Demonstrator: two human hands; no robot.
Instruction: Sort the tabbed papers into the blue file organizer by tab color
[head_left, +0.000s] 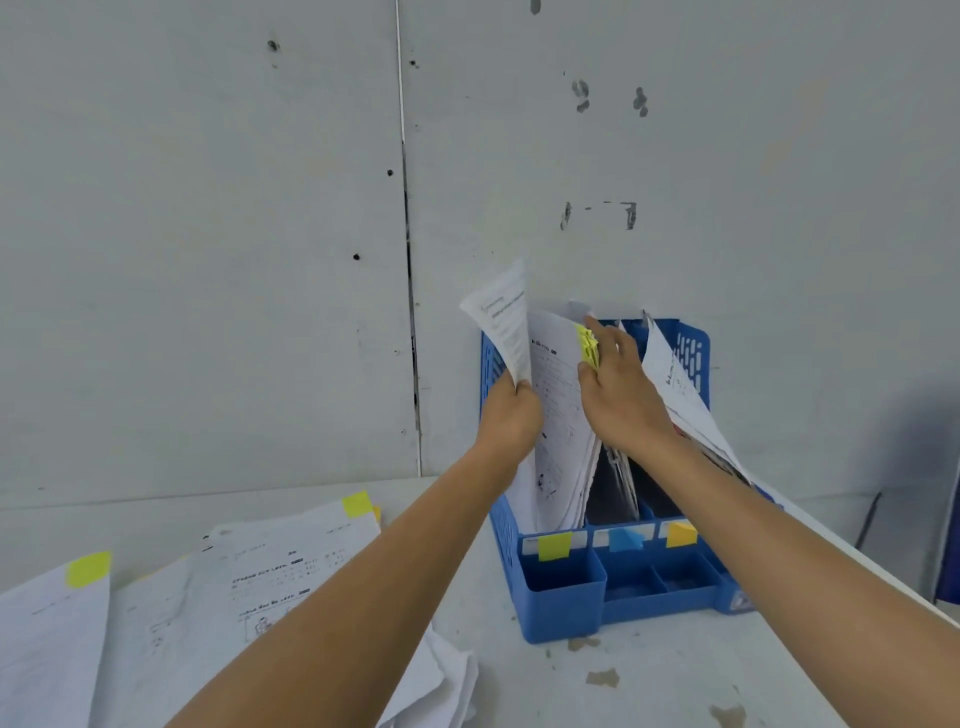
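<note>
The blue file organizer (566, 597) stands on the table (649, 675) at 4 o'clock, against the wall. The left hand (511, 415) pinches a sheet (501, 322) by its lower edge, fingers curled, over the organizer's leftmost, yellow-labelled slot. The right hand (621, 389) lays straight, close-set fingers against the yellow-tabbed stack (558, 415) standing in that slot. More tabbed papers (249, 587) lie at 8 o'clock.

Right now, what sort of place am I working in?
Probably a plain office or classroom work corner: a blue file organizer with color-labelled slots, printed worksheets with sticky tabs on a worn white table, against a bare, scuffed wall.
</note>
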